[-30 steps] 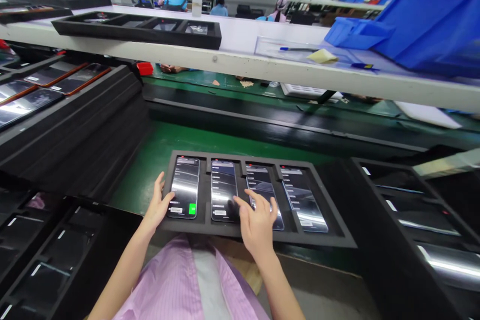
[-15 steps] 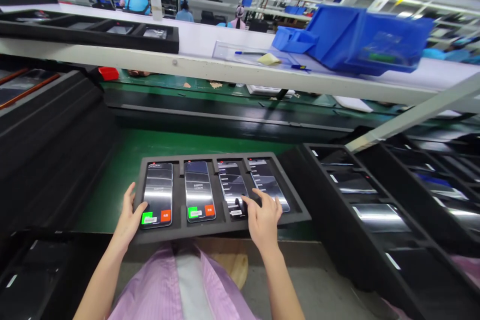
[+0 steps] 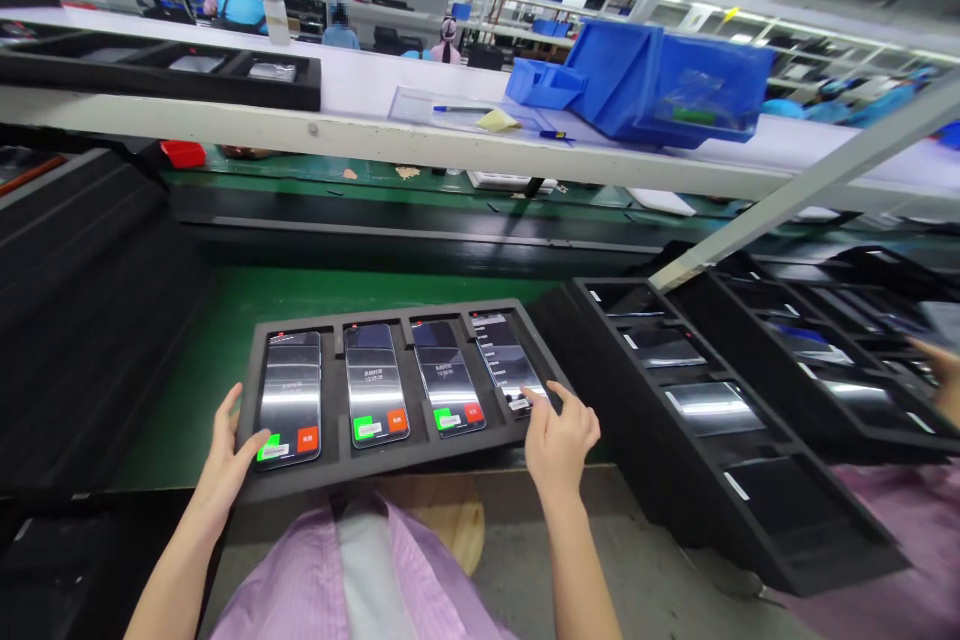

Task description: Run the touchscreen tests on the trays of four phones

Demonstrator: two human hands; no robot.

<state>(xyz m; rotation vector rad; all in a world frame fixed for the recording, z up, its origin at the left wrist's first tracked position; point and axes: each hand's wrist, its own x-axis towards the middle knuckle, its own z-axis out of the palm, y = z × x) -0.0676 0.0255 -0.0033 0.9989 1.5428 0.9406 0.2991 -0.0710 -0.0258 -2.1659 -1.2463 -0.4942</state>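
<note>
A dark grey foam tray (image 3: 337, 472) holds a row of smartphones, each in its own slot. My left hand (image 3: 223, 450) grips the tray's left end, its thumb over the rim by the green button of the leftmost phone (image 3: 291, 390). My right hand (image 3: 559, 435) is over the tray's right end, index finger stretched out and touching the lower screen of the rightmost phone (image 3: 504, 360), which shows a list. The two middle phones, one left (image 3: 376, 380) and one right (image 3: 448, 375), show a clock line with green and red buttons, as does the leftmost.
Stacked black trays with phones (image 3: 712, 410) stand on the right, more black foam (image 3: 75, 300) on the left. A white shelf (image 3: 360, 130) crosses ahead, carrying blue bins (image 3: 622, 80). A slanted post (image 3: 795, 190) rises at right. Another person's hand (image 3: 941, 375) shows at the right edge.
My right hand has moved right, from the third phone to the rightmost one. The third phone's list has given way to the clock screen with green and red buttons. The camera view has shifted.
</note>
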